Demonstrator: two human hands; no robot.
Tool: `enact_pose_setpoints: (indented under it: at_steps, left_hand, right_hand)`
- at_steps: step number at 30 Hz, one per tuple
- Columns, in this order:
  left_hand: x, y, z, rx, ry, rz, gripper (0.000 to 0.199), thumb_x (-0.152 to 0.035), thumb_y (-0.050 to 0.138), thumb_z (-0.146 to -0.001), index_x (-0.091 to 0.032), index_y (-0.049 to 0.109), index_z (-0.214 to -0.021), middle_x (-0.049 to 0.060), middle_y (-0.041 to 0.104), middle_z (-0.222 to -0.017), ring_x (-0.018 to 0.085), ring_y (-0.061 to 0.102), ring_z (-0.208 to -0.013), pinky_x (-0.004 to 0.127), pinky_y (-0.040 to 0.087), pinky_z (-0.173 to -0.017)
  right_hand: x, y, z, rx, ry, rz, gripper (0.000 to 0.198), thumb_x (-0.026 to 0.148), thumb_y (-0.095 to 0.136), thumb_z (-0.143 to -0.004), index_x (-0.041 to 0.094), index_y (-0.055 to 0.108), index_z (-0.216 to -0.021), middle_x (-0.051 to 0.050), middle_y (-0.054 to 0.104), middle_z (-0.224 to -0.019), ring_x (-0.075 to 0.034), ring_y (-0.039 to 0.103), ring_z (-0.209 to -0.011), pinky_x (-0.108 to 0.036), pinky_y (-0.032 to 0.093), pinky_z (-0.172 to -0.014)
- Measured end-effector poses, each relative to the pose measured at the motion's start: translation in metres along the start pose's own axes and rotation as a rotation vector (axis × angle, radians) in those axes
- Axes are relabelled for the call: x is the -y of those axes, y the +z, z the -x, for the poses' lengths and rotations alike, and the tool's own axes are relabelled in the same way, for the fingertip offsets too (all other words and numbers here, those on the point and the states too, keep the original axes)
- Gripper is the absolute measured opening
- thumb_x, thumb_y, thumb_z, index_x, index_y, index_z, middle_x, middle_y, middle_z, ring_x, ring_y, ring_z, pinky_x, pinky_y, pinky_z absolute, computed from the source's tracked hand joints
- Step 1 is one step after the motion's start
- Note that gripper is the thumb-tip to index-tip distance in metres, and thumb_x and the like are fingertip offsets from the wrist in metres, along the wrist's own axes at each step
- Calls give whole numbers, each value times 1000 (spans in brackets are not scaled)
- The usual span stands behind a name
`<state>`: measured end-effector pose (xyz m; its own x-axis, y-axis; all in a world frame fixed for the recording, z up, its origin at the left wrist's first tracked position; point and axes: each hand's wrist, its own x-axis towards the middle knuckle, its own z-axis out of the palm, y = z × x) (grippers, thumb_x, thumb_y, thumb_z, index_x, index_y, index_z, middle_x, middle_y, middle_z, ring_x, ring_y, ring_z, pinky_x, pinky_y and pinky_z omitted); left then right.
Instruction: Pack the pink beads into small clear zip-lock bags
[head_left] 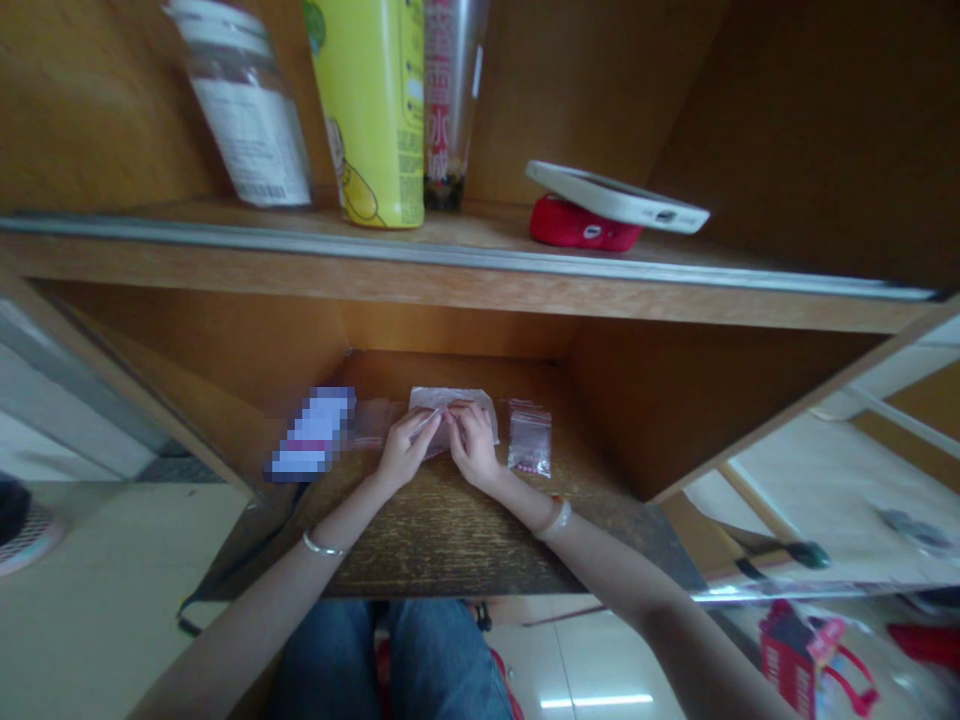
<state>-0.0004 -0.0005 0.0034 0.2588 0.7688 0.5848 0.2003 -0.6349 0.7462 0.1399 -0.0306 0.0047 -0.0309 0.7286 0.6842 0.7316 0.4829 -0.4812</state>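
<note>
My left hand [409,445] and my right hand [472,445] meet at the fingertips over a white sheet [484,400] on the desk. Both are closed in a pinch around something small and whitish, too blurred to name. A pinkish, see-through edge shows just below the fingers. Right of my right hand lies a stack of clear zip bags [529,440] with small pink bits along the bottom. More clear plastic [369,422] lies flat beside my left hand.
A phone [311,435] with a blurred-out screen leans at the left, its dark strap [247,560] hanging off the desk [465,540]. The shelf above bears a white-capped jar [255,130], a yellow can [375,120], a clear cup [450,100] and a white phone [615,195] on a red case [577,225].
</note>
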Motion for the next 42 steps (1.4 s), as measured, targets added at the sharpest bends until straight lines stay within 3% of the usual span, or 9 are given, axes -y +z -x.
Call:
enact_pose_setpoints:
  at_steps: [4, 8, 12, 19, 25, 33, 42]
  left_hand:
    - [0, -2, 0, -114, -51, -34, 20, -39, 55, -85, -19, 58, -88, 2, 65, -84, 16, 63, -82, 28, 51, -77]
    - [5, -3, 1, -179, -46, -71, 17, -36, 52, -87, -20, 55, -88, 1, 63, -82, 14, 62, -77, 25, 50, -71]
    - [8, -3, 2, -165, -56, -65, 17, -36, 50, -88, -20, 54, -83, -1, 61, -73, 13, 60, -68, 23, 47, -64]
    - [3, -2, 1, -111, -8, -125, 17, -36, 50, -87, -20, 55, -87, 1, 64, -80, 15, 62, -77, 25, 48, -73]
    - [9, 0, -1, -137, -68, -166, 18, -37, 49, -89, -19, 53, -87, 1, 62, -78, 14, 60, -74, 26, 47, -70]
    - [9, -1, -3, -171, -112, -197, 20, -37, 46, -90, -19, 52, -84, 1, 61, -74, 14, 58, -67, 25, 46, -65]
    - [7, -2, -3, -206, -66, -227, 20, -36, 46, -89, -18, 53, -83, 0, 59, -70, 12, 55, -60, 22, 43, -59]
  right_hand:
    - [1, 0, 1, -14, 20, 28, 26, 26, 37, -93, 17, 61, -93, -8, 64, -94, -20, 53, -95, -35, 36, -88]
    - [1, -1, 1, -21, 25, 85, 25, 27, 38, -93, 16, 61, -91, -8, 65, -92, -21, 53, -92, -34, 34, -86]
    - [1, -3, 0, -35, 18, 96, 24, 26, 39, -93, 16, 61, -95, -7, 64, -95, -20, 52, -93, -33, 34, -86]
    - [-2, -1, -1, -65, 35, 66, 21, 24, 38, -92, 16, 58, -91, -8, 61, -90, -20, 51, -88, -33, 36, -83]
    - [-6, 4, -2, -156, 25, 16, 19, 21, 37, -91, 17, 55, -87, -8, 59, -86, -21, 51, -85, -35, 38, -79]
    - [-10, 5, -3, -214, 121, -46, 17, 20, 39, -91, 18, 55, -90, -7, 57, -89, -21, 50, -89, -37, 40, -82]
    - [-12, 7, -3, -217, 100, -90, 15, 17, 41, -89, 18, 56, -90, -7, 56, -90, -22, 51, -90, -37, 40, -83]
